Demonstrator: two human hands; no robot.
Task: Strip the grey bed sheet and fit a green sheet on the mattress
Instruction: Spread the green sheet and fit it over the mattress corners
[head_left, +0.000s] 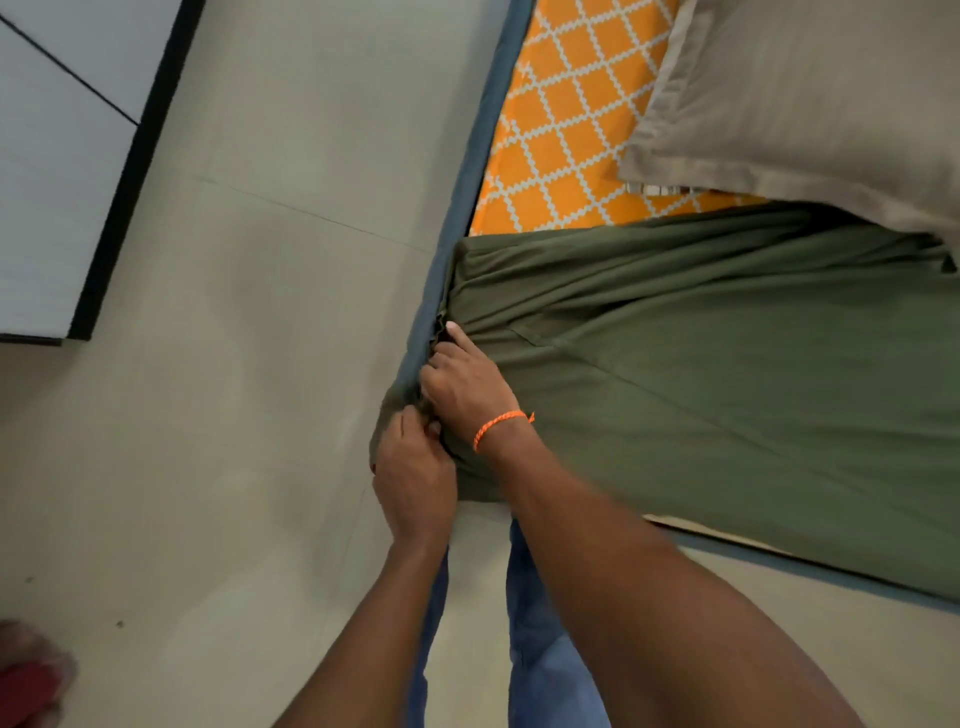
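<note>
Green sheet (701, 364) covers the near mattress (550, 135) corner; left hand (413, 478) pinches its hem, right hand (462, 384) tucks it at the edge. Pull too hard and the corner could pop off.

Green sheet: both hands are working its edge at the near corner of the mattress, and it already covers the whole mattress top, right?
Not quite. Both the left hand and right hand do work the green sheet at the corner, but the head view shows the orange patterned mattress still bare beyond it, with a beige pillow lying there.
</note>
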